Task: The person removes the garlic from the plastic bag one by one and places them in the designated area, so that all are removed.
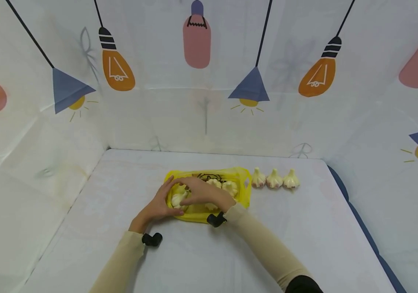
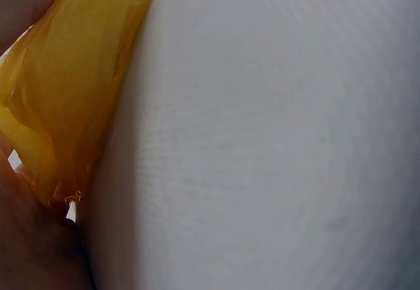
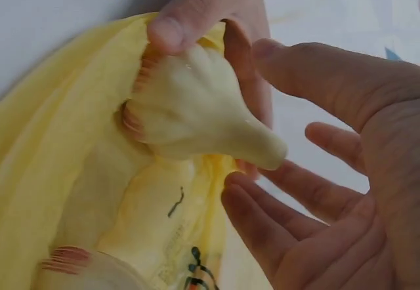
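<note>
A yellow plastic bag (image 1: 243, 184) lies on the white table (image 1: 209, 252) with several garlic bulbs inside. My left hand (image 1: 157, 208) is at the bag's left end. Its thumb (image 3: 172, 26) and fingers pinch one garlic bulb (image 3: 197, 106) together with the bag's edge. That bulb (image 1: 178, 199) sits at the bag's mouth with its pointed tip outward. My right hand (image 1: 203, 193) reaches across the bag. Its fingers (image 3: 269, 218) and thumb are spread around the bulb's tip without closing on it. In the left wrist view only the bag (image 2: 65, 86) and table (image 2: 262, 139) show.
Three garlic bulbs (image 1: 274, 179) stand in a row on the table just right of the bag. More bulbs (image 1: 227, 187) lie inside the bag's right half. A printed cloth backdrop (image 1: 209, 101) walls the table on three sides.
</note>
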`<state>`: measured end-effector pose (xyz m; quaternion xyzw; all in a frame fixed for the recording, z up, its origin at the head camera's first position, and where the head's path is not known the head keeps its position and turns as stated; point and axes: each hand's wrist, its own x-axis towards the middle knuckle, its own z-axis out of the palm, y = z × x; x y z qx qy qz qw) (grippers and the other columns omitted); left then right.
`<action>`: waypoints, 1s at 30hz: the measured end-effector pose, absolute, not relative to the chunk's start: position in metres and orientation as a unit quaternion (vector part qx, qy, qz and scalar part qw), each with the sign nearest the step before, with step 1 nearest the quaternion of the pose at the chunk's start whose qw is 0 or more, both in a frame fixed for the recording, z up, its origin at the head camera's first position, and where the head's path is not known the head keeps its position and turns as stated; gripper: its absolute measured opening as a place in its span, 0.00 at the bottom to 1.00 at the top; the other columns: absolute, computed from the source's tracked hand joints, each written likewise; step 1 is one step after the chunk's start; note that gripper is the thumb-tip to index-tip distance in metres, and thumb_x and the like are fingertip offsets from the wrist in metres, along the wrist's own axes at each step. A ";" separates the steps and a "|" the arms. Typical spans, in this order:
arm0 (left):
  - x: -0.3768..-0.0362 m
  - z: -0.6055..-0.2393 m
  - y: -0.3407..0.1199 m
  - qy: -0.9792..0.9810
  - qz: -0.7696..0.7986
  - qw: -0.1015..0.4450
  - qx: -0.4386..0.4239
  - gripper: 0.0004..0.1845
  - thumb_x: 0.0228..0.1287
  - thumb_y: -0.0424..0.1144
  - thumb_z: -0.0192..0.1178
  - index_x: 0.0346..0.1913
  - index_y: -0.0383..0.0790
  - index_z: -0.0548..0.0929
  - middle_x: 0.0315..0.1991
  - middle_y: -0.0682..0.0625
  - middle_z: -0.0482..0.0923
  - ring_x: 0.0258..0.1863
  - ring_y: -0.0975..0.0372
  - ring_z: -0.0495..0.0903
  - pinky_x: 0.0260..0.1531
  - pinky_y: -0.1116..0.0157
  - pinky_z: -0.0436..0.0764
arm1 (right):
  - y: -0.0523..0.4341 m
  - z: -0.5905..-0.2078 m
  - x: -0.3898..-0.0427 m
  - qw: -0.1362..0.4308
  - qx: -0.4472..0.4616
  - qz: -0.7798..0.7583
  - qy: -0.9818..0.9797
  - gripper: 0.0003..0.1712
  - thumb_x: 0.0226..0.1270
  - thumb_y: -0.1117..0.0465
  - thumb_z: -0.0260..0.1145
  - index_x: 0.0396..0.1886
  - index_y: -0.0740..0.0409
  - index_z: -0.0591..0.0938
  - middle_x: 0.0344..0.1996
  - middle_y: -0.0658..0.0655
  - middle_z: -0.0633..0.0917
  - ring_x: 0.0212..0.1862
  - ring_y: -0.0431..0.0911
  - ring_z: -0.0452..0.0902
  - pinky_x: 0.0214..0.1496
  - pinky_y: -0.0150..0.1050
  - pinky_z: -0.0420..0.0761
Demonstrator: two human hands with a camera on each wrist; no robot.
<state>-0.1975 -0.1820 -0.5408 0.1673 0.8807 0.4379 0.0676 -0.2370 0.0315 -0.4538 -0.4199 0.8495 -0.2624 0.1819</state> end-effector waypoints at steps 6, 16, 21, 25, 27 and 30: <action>-0.198 -0.541 -0.181 0.883 0.433 0.070 0.168 0.61 0.40 0.59 0.76 0.76 0.59 0.50 0.79 0.52 0.36 0.77 0.46 0.37 0.66 0.32 0.47 | 0.033 -0.464 -0.234 0.210 -0.378 -0.273 0.859 0.41 0.58 0.48 0.72 0.68 0.56 0.68 0.63 0.56 0.76 0.61 0.46 0.74 0.59 0.39 0.77; -0.199 -0.541 -0.181 0.883 0.431 0.055 0.181 0.63 0.39 0.59 0.76 0.77 0.52 0.50 0.79 0.50 0.37 0.77 0.46 0.38 0.66 0.32 0.47 | 0.035 -0.485 -0.234 0.217 -0.362 -0.273 0.864 0.34 0.57 0.49 0.73 0.62 0.50 0.73 0.59 0.50 0.78 0.52 0.38 0.76 0.53 0.32 0.77; -0.199 -0.540 -0.181 0.881 0.432 0.053 0.183 0.63 0.40 0.59 0.76 0.77 0.50 0.50 0.79 0.49 0.37 0.76 0.44 0.38 0.66 0.32 0.47 | 0.035 -0.487 -0.235 0.219 -0.361 -0.284 0.861 0.32 0.55 0.51 0.73 0.60 0.49 0.74 0.58 0.49 0.79 0.49 0.36 0.76 0.52 0.31 0.77; -0.198 -0.540 -0.181 0.880 0.435 0.052 0.184 0.63 0.39 0.58 0.77 0.77 0.50 0.50 0.79 0.49 0.37 0.76 0.44 0.38 0.66 0.31 0.47 | 0.035 -0.487 -0.236 0.221 -0.355 -0.292 0.860 0.29 0.55 0.52 0.74 0.57 0.48 0.75 0.56 0.49 0.79 0.48 0.37 0.76 0.51 0.30 0.77; -0.197 -0.541 -0.181 0.879 0.437 0.053 0.183 0.63 0.39 0.58 0.77 0.77 0.51 0.50 0.79 0.49 0.37 0.76 0.45 0.38 0.66 0.32 0.47 | 0.034 -0.486 -0.236 0.221 -0.353 -0.300 0.858 0.28 0.55 0.53 0.74 0.56 0.49 0.76 0.54 0.49 0.80 0.47 0.38 0.77 0.50 0.30 0.78; -0.197 -0.542 -0.181 0.878 0.439 0.051 0.185 0.63 0.39 0.58 0.77 0.77 0.50 0.50 0.79 0.48 0.37 0.76 0.44 0.39 0.65 0.31 0.47 | 0.034 -0.486 -0.237 0.222 -0.351 -0.310 0.855 0.26 0.55 0.55 0.74 0.54 0.49 0.76 0.53 0.50 0.80 0.46 0.38 0.77 0.49 0.30 0.78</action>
